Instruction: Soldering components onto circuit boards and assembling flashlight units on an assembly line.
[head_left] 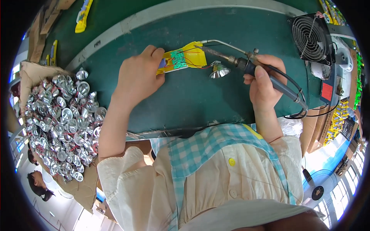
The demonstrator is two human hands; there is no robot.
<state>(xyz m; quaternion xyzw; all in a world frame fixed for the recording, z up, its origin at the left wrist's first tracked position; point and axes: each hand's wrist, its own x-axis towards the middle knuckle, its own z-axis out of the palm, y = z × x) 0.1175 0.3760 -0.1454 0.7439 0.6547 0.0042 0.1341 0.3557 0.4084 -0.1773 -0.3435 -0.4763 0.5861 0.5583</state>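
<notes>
My left hand (140, 75) is closed round one end of a yellow plastic flashlight housing (197, 57) at the back middle of the bench. A green circuit board (179, 59) with red and dark wires lies in that housing. In my right hand (266, 82) is a soldering iron (248, 67) with a dark handle, its tip close to the housing's right end. A thin metal solder-feed tube (223, 43) is fixed to the iron and curves toward the same end. Just below, a silver reflector cup (219, 71) rests on the bench, seemingly wired to the board.
Left of me a cardboard box (32, 73) holds a heap of silver reflectors (63, 119). A black fan (311, 38) stands at the back right. Another yellow housing (83, 17) lies beyond the pale rail (154, 17). The iron's black cable (302, 102) loops at the right.
</notes>
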